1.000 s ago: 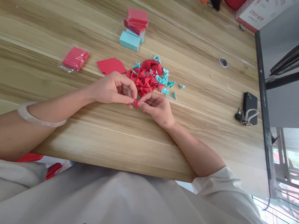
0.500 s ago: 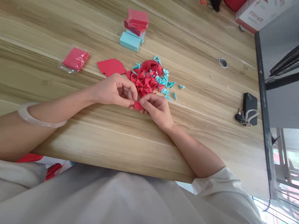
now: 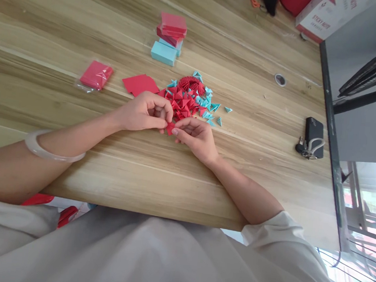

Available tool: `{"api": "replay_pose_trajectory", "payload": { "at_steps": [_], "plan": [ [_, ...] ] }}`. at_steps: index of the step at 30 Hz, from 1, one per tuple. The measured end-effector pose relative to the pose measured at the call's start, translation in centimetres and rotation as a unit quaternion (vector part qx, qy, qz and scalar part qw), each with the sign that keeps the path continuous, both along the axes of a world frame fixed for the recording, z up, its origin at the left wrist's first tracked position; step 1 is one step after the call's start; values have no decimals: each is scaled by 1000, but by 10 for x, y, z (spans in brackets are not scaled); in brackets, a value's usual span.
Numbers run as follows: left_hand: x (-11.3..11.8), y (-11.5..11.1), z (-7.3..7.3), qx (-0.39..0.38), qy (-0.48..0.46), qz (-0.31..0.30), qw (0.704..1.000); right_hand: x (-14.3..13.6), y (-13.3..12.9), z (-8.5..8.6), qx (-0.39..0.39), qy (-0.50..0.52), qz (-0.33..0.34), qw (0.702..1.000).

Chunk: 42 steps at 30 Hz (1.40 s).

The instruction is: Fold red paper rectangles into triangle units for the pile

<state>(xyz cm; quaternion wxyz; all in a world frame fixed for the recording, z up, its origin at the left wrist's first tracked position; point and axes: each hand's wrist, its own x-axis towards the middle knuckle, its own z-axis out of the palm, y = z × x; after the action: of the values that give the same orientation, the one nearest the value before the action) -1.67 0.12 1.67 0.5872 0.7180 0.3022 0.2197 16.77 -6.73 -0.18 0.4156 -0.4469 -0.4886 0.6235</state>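
A small folded piece of red paper (image 3: 169,128) is pinched between my two hands, close to the table's near side. My left hand (image 3: 149,113) grips its left end with thumb and fingertips. On the right end, my right hand (image 3: 196,137) holds it the same way. Just beyond my fingers lies a heap of red folded triangles (image 3: 183,103), with light blue triangles (image 3: 207,102) along its right side. A ring of joined red pieces (image 3: 192,84) sits at the back of the heap. Flat red sheets (image 3: 140,84) lie behind my left hand.
Wrapped red paper (image 3: 96,75) lies at the left. Red packs (image 3: 173,24) and blue packs (image 3: 163,52) are stacked farther back. At the right are a tape roll (image 3: 280,80), a black case (image 3: 315,136) with keys, and a white box (image 3: 322,18).
The small red piece has turned and shifted slightly left between my fingertips. My right fingers have moved a little left with it.
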Motion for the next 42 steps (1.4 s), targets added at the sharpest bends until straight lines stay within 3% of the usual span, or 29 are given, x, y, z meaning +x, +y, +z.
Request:
{"api": "replay_pose_trajectory", "payload": {
  "at_steps": [8,26,36,42],
  "plan": [
    [-2,-1,-1,-39,-17,-47,998,1,1,-5,11,3,2,1000],
    [-2,-1,-1,63,11,-24,998,3,2,-2,11,38,-4,999],
    [-3,3,-3,175,-8,-49,983,3,3,-4,12,35,5,999],
    [0,-4,-2,256,-2,-14,967,2,2,-6,20,21,-19,999]
  ]
}}
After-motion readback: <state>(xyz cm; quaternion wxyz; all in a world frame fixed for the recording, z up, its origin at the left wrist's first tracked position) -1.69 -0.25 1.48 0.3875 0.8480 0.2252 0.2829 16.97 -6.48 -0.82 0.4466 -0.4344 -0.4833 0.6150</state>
